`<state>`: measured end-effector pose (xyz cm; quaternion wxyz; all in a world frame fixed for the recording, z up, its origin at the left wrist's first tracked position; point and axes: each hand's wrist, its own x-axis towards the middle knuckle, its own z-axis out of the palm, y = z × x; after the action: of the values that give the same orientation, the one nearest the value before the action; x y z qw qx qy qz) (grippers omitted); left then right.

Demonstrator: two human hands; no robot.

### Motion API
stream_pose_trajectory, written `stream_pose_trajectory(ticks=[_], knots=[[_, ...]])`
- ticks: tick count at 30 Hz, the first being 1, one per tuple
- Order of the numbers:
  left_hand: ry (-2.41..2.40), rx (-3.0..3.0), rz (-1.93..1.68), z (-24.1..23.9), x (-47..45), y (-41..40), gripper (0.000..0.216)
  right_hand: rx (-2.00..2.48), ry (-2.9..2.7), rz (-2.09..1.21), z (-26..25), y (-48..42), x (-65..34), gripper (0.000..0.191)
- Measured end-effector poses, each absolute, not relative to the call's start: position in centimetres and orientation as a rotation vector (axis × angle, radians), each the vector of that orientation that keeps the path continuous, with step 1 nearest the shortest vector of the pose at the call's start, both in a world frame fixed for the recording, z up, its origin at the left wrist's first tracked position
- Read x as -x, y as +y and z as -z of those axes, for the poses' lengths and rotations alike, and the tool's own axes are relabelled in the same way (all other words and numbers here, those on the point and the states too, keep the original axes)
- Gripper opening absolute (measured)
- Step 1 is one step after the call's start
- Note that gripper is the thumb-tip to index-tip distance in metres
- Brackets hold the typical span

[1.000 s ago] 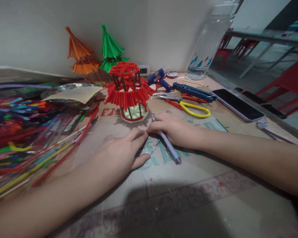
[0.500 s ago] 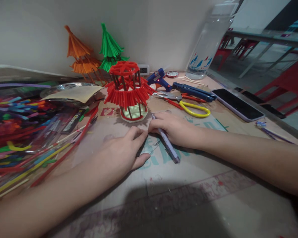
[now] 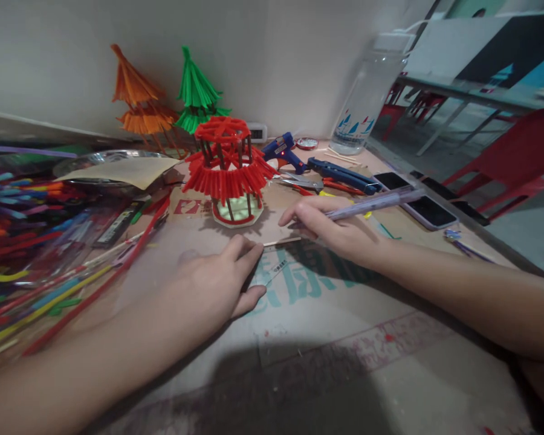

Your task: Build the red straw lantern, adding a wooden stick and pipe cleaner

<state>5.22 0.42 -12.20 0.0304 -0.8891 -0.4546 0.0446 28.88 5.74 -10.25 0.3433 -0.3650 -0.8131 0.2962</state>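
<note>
My left hand lies flat on the cardboard sheet, fingers together, its fingertips pressing one end of a thin wooden stick. My right hand is closed on a pale purple pen held like a writing tool, its back end pointing right; its fingers rest by the stick's other end. Just beyond both hands stands a red straw pavilion model on a pale round base.
Orange straw model and green straw model stand by the wall. Loose coloured straws and a metal bowl fill the left. A blue glue gun, pliers, phone and plastic bottle lie right.
My right hand has lifted the pen from lying flat on the cardboard into a writing grip, and a thin stick now shows between the hands. My left hand stayed put.
</note>
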Motion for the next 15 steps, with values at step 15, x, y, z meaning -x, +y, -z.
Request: stream_pose_trajectory(ticks=[15], knots=[[-1.453,2.848,0.073,12.6,-4.8,0.6,0.048,1.035,-2.08,-0.605,12.3,6.0,-28.3,0.023]])
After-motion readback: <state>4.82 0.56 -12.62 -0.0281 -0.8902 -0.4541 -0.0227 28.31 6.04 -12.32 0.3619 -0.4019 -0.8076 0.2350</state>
